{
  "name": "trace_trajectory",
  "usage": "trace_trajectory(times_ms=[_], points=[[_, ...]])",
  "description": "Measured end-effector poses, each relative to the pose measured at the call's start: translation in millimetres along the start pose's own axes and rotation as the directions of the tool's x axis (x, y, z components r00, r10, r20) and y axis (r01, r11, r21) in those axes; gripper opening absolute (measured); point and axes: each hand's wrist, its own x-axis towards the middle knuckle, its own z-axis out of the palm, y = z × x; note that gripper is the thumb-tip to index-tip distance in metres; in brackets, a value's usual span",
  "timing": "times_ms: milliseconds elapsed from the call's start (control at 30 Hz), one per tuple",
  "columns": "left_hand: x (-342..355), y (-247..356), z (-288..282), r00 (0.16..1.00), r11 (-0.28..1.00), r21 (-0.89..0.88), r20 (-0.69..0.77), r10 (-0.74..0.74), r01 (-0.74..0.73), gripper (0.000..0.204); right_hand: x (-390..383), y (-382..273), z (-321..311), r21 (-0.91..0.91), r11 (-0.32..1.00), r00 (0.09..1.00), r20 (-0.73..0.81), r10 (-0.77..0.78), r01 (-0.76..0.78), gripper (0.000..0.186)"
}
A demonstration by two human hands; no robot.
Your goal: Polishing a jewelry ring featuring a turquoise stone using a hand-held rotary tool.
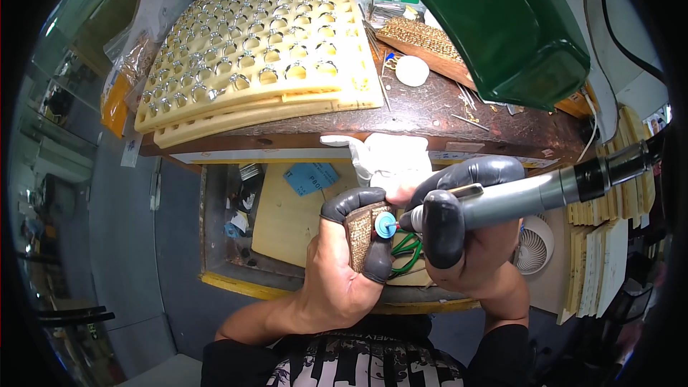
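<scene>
My right hand (473, 254), with black rubber finger cots on its fingers, grips a silver rotary handpiece (516, 202) held nearly level. At its tip, a small round light-blue polishing wheel (385, 225) sits right by my left fingers. My left hand (335, 265) is closed round a small brown coarse-textured piece (360, 238), its thumb and a finger also in black cots. Whether a smaller item is pinched at the wheel is hidden. Just beyond both hands, a white-wrapped block (390, 161) juts out from the bench edge.
Yellow trays (261, 100) with rows of silver rings stand on the dark wooden bench (423, 116). A green lamp shade (530, 43) hangs at the right. Behind lie a wooden block of gold-coloured bits (430, 46) and a white ball (412, 70). Below is an open drawer (229, 283) with green-handled scissors (408, 254).
</scene>
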Motion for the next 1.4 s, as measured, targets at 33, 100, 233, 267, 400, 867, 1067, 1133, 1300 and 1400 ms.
trace_trajectory(times_ms=[33,100,233,267,400,867,1067,1133,1300,1400], points=[[-0.2,0.8,0.2,1.0,1.0,-0.011,0.0,-0.016,0.016,0.042,-0.3,0.0,0.4,0.0,1.0,1.0,0.0,0.0,0.0,0.016],[0.0,0.9,0.6,0.999,0.999,-0.023,0.0,-0.032,0.032,0.042,-1.4,-0.1,1.7,0.016,1.0,1.0,-0.02,0.012,-0.012,0.015],[-1.5,1.7,0.3,1.0,0.999,-0.023,-0.003,-0.03,0.03,0.041,-1.1,-1.1,2.6,0.021,1.0,0.999,-0.031,0.019,-0.018,0.015],[-2.2,2.4,0.1,0.998,0.997,-0.03,0.001,-0.066,0.066,0.041,-0.2,-2.1,2.1,0.018,1.0,0.999,-0.022,0.024,-0.024,0.015],[0.2,-0.9,-0.7,1.0,1.0,0.02,-0.003,0.011,-0.011,0.042,-0.2,-2.4,2.9,0.026,0.999,0.999,-0.017,0.035,-0.034,0.016],[2.0,0.9,0.2,0.999,0.998,0.033,0.005,0.047,-0.047,0.043,1.4,0.3,1.3,0.045,0.999,1.0,-0.003,-0.003,0.004,0.015],[1.1,-0.1,0.7,0.999,0.999,0.028,0.002,0.045,-0.045,0.043,3.3,1.9,-0.5,0.001,0.998,0.998,-0.005,-0.063,0.063,0.014],[1.0,-0.2,0.9,0.999,0.999,0.022,0.001,0.044,-0.044,0.043,3.9,1.7,-0.9,-0.011,0.997,0.997,0.001,-0.076,0.076,0.014],[1.6,-0.1,0.2,0.999,0.998,0.038,0.006,0.042,-0.042,0.043,3.3,1.1,-1.2,-0.005,0.998,0.998,0.005,-0.065,0.065,0.014],[3.3,1.4,0.9,0.998,0.997,0.047,0.008,0.064,-0.064,0.044,4.3,1.1,-0.6,-0.003,0.998,0.998,-0.006,-0.064,0.064,0.014]])
